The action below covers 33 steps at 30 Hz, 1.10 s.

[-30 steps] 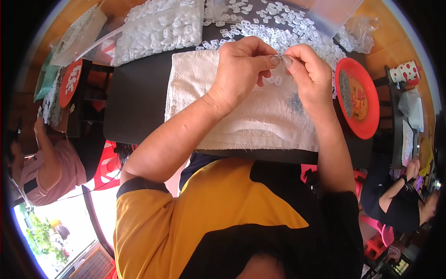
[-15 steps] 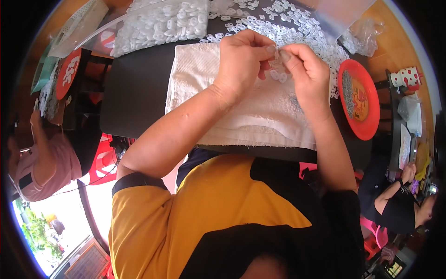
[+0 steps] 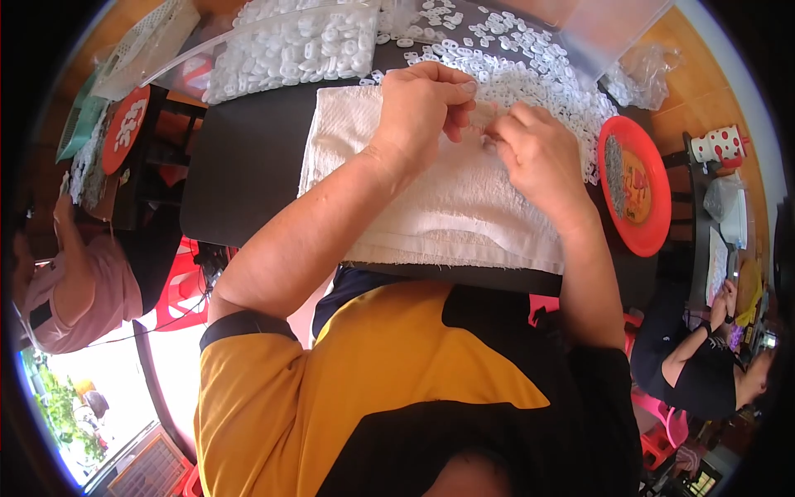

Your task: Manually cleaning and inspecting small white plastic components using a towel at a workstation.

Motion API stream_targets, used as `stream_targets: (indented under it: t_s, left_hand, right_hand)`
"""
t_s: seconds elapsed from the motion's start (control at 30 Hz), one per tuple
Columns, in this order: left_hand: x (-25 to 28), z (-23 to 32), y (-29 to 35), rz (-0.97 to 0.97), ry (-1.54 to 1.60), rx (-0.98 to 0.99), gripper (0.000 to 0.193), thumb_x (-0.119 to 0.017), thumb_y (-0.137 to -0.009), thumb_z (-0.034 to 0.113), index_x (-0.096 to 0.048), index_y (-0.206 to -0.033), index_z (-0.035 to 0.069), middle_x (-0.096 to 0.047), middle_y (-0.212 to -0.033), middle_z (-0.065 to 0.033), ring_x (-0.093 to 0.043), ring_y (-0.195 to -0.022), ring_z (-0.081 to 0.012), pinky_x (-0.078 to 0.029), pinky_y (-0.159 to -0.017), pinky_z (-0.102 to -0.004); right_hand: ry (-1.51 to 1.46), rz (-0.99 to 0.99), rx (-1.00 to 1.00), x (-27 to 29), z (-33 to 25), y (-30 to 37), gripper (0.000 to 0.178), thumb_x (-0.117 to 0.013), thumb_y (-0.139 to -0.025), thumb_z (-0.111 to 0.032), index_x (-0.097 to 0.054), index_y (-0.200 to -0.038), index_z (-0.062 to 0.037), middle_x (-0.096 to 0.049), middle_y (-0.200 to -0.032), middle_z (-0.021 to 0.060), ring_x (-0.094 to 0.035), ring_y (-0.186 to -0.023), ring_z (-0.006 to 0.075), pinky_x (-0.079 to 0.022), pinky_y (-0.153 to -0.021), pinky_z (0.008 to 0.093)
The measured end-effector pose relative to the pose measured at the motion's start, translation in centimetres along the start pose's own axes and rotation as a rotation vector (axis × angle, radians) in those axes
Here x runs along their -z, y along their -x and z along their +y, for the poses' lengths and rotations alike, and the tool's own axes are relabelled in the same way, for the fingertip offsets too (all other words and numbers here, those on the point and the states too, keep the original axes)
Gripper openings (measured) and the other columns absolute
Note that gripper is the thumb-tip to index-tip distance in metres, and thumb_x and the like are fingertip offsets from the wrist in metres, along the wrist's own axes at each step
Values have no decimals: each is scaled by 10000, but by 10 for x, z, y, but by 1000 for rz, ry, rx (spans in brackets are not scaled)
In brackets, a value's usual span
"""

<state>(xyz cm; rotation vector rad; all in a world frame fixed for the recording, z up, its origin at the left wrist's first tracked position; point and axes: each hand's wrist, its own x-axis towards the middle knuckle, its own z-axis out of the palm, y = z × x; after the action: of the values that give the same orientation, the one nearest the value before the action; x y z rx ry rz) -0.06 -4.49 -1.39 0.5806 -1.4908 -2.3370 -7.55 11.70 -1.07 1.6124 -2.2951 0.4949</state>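
Note:
A folded cream towel (image 3: 414,224) lies on the dark table in front of me. Over its far edge is my left hand (image 3: 420,108), thumb and forefinger pressed together; whatever they pinch is too small or hidden to name. My right hand (image 3: 538,157) is lower, its fingers curled down and closed at the towel. A whitish bit shows at its fingertips, but I cannot make out what it is. Just beyond both hands spreads a loose heap of small white oval plastic pieces with holes (image 3: 530,87).
A clear bin (image 3: 290,58) of similar white pieces stands far left. Right of the towel is a red plate (image 3: 654,224) with small grey metallic parts. A clear plastic bag (image 3: 646,74) lies far right. Other people sit at left (image 3: 83,290) and right (image 3: 696,364).
My hands were close together at the fingertips. Now they are apart; the right has dropped toward the towel, over where a few white pieces showed. The left has shifted slightly left.

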Motion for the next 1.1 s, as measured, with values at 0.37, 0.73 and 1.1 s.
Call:
stream_targets:
  t_s: [0.37, 0.73, 1.1]
  left_hand:
    - [-2, -1, 3, -30, 23, 17, 111, -629, -844, 37, -637, -901, -58, -633, -748, -110, -573, -576, -149, -439, -459, -267]
    - [-16, 2, 18, -76, -67, -93, 93, -636, -827, 32, -641, -874, -48, -640, -707, -98, -571, -528, -114, -425, -425, -229]
    - [-17, 0, 22, -61, -149, -187, 63, -647, -828, 24, -647, -850, -35, -630, -685, -55, -548, -528, -74, -410, -423, -204]
  right_hand:
    - [-621, 130, -271, 1, 1, -1, 77, -624, -808, -5, -630, -881, -27, -637, -825, 54, -604, -753, 173, -467, -706, 283]
    - [-1193, 253, -615, 14, 5, -5, 164, -628, -874, -52, -670, -1017, 18, -658, -838, 46, -614, -758, 119, -450, -692, 233]
    - [-1209, 241, -574, 15, -3, -5, 165, -616, -880, -38, -670, -1022, 26, -674, -895, 63, -624, -780, 125, -461, -681, 237]
